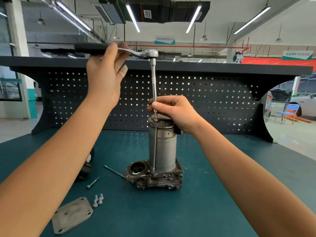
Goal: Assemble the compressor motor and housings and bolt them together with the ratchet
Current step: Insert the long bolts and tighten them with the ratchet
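**Ratchet on the top bolt of the upright motor**

In the head view, my left hand (106,72) is raised and grasps the black handle of the ratchet (148,53), thumb over the top. The handle lies roughly level and points left. From the ratchet's chrome head a slim extension bar (153,79) drops straight down. My right hand (174,112) pinches the lower part of that extension bar between the thumb and a curled forefinger. Its other fingers are curled in just above the motor's top cap. The tip of the bar meets a bolt head at the front-left edge of the cap.

The motor (162,151), a grey cylinder, stands upright on the housing (157,178), a grimy cast-metal block with a round open bore on its left side. Both rest near the middle of the green bench (205,194). A through bolt (155,147) runs down the motor's left face from the cap to the housing.

Left of the housing a loose long bolt (114,171) lies slanted, one end right at the housing; I cannot tell whether it touches. Nearer me lie a shorter bolt (92,183) and a cluster of small screws (98,200). Just beside the screws is a flat square cover plate (72,215) with corner holes. A black part (87,166) is mostly hidden behind my left forearm. A dark pegboard (205,100) stands behind the bench.
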